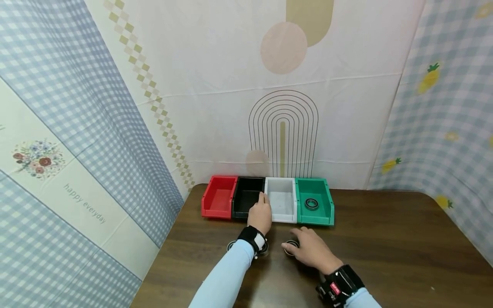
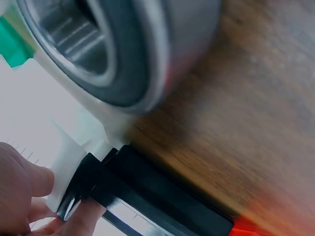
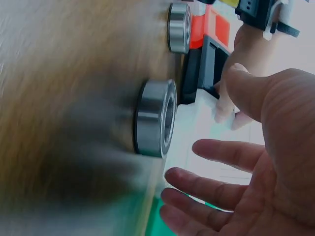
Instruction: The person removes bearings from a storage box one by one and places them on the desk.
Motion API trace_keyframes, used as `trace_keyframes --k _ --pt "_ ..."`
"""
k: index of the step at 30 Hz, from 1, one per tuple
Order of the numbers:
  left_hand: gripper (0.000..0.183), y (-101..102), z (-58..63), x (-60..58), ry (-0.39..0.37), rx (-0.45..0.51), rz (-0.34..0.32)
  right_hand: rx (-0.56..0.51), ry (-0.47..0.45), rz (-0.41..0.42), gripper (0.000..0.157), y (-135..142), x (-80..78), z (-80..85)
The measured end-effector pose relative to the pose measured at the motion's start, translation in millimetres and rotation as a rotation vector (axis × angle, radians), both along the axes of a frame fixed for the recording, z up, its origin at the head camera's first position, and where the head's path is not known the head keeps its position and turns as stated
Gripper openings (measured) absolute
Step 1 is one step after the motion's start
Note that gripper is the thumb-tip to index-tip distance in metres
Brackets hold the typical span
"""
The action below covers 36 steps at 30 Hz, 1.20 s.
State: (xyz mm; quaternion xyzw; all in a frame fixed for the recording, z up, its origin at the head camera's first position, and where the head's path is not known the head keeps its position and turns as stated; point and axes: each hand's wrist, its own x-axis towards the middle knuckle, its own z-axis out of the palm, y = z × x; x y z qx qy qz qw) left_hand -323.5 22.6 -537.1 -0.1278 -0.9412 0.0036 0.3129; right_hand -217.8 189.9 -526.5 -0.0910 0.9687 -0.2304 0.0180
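Note:
Four-colour row: red bin [image 1: 217,199], black bin [image 1: 246,194], white bin [image 1: 281,199] and green bin [image 1: 327,214] stand side by side. My left hand [image 1: 259,216] reaches to the front of the black-white join, its thumb and fingers pinching the adjoining walls. A dark glossy part with a silvery edge shows by those fingertips; I cannot tell if it is separate. Near a ball bearing [image 1: 291,247], my right hand [image 1: 313,252] hovers with fingers spread; in the right wrist view that bearing [image 3: 156,118] is free of the fingers.
One bearing [image 1: 311,204] lies inside the green bin. Two more bearings, one of them [image 1: 230,245] at the left, are partly hidden under my left wrist. The brown table [image 1: 385,239] meets a cloth backdrop [image 1: 215,128] behind the bins.

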Motion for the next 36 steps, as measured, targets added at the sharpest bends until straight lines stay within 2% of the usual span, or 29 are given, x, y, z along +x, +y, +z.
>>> trace_keyframes --k 5,10,14,18,21,24,27,31,36 --pt "0.044 1.6 -5.2 0.0 0.002 0.012 0.020 -0.016 0.078 -0.033 0.063 11.8 -0.1 1.8" --pt "0.045 4.6 -7.3 3.4 -0.021 0.018 0.029 -0.081 0.188 -0.116 0.056 27.5 0.5 2.8" --pt "0.049 3.4 -7.5 3.8 -0.047 0.055 0.024 -0.120 0.221 -0.156 0.052 39.5 1.5 6.3" --pt "0.057 -1.4 -7.7 3.7 -0.075 0.114 -0.013 -0.125 0.209 -0.171 0.054 49.2 3.0 9.8" --pt "0.055 -5.7 -9.5 3.0 -0.089 0.180 -0.063 -0.127 0.198 -0.181 0.053 54.5 5.2 10.9" --pt "0.052 -10.3 -9.1 3.0 -0.134 0.239 -0.109 -0.127 0.201 -0.187 0.051 59.1 6.0 9.2" --pt "0.055 -15.6 -2.9 6.1 -0.211 0.313 -0.156 -0.123 0.205 -0.199 0.050 63.7 6.2 7.1" --pt "0.059 -22.7 6.0 11.9 -0.291 0.385 -0.186 -0.122 0.211 -0.208 0.048 68.8 8.6 8.3" --pt "0.059 -27.2 15.7 23.0 -0.284 0.397 -0.198 -0.130 0.223 -0.204 0.048 72.1 12.5 12.4"
